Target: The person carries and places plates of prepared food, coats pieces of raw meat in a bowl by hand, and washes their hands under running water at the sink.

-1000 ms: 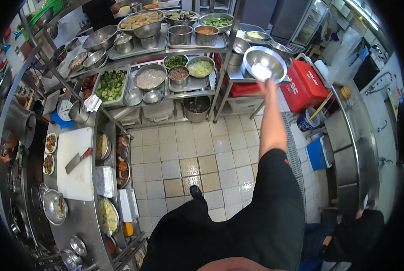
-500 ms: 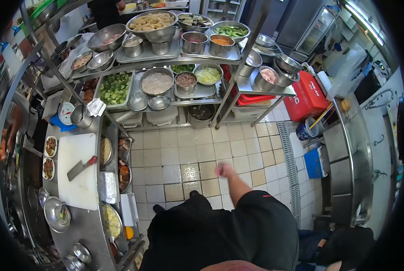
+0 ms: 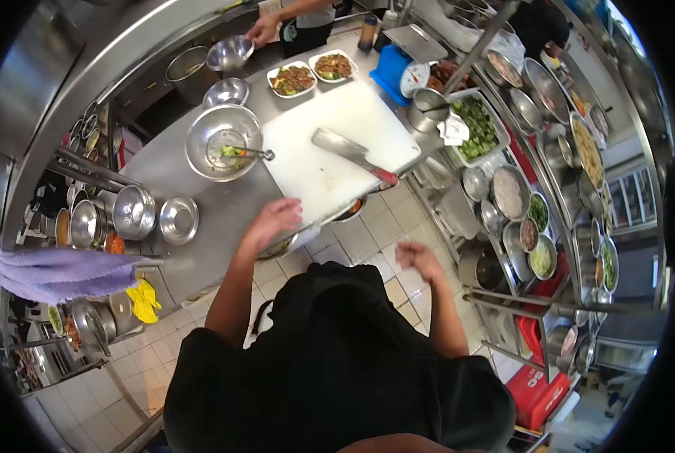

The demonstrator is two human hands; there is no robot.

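Note:
My left hand (image 3: 278, 219) hangs over the near edge of the steel counter, by the corner of a white cutting board (image 3: 336, 140). Its fingers are stretched out and nothing is in them. A cleaver (image 3: 345, 149) with a red handle lies on the board, out of reach of both hands. My right hand (image 3: 420, 261) is in the air above the tiled floor, somewhat blurred, its fingers loosely apart and holding nothing. Left of the board stands a steel mixing bowl (image 3: 210, 156) with a spoon and some vegetables in it.
Two white dishes of cooked food (image 3: 292, 79) sit behind the board, near a blue scale (image 3: 395, 72). A co-worker's hand (image 3: 262, 30) holds a steel bowl (image 3: 230, 54) across the counter. To the right, a rack bears a tray of green vegetables (image 3: 475, 130). A purple towel (image 3: 58, 268) hangs at left.
My view has turned left from the floor and rack toward the counter, which now lies in front of me. My left hand has come into view; my right hand remains raised, empty.

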